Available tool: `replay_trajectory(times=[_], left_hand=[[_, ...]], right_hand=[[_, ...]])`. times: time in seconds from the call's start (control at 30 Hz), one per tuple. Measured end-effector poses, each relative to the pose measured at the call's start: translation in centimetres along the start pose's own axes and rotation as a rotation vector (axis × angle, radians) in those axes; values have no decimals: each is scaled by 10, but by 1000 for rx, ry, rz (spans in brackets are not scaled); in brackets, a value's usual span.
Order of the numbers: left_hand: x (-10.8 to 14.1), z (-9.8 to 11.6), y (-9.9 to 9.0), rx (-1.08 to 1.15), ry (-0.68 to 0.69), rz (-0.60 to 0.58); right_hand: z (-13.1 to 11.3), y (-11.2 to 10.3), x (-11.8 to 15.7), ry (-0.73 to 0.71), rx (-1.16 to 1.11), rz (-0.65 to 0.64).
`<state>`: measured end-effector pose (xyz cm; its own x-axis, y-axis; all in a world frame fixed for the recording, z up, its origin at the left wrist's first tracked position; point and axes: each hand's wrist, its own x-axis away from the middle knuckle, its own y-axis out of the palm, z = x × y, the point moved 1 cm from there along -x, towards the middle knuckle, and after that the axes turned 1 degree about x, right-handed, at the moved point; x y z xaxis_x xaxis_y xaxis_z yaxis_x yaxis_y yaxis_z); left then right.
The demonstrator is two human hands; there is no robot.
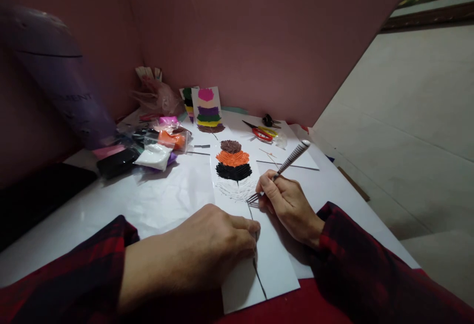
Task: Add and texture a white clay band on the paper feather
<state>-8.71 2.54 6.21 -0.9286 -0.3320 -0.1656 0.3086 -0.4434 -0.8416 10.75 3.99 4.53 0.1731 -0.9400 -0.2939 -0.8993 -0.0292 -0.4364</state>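
A long white card point(274, 260) lies before me, bearing brown, orange and black textured clay bands point(233, 158) and a white textured band point(234, 190) below them. A dark line runs down the card from the white band. My right hand point(289, 203) is closed round a fork point(294, 157), whose tines touch the lower right edge of the white band. My left hand point(218, 240) rests on the card beside the dark line, fingers together; whatever is under its fingertips is hidden.
Bags of coloured clay point(153, 156) lie at the left. Red-handled scissors point(261, 134) and yellow-handled ones point(268, 130) lie behind the card. A finished-looking striped card point(209, 111) leans at the back wall. A large purple object point(70, 82) stands at the left.
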Motion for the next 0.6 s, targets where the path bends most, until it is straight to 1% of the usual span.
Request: replay_trajectory(times=[0.27, 0.4, 0.6], left_hand=[[-1, -2, 2, 12, -18, -2], [-1, 0, 0, 13, -22, -2], [0, 0, 1, 2, -11, 9]], right_hand=[[0, 1, -1, 12, 53, -12], [0, 0, -1, 22, 71, 37], [-1, 1, -1, 65, 1, 92]])
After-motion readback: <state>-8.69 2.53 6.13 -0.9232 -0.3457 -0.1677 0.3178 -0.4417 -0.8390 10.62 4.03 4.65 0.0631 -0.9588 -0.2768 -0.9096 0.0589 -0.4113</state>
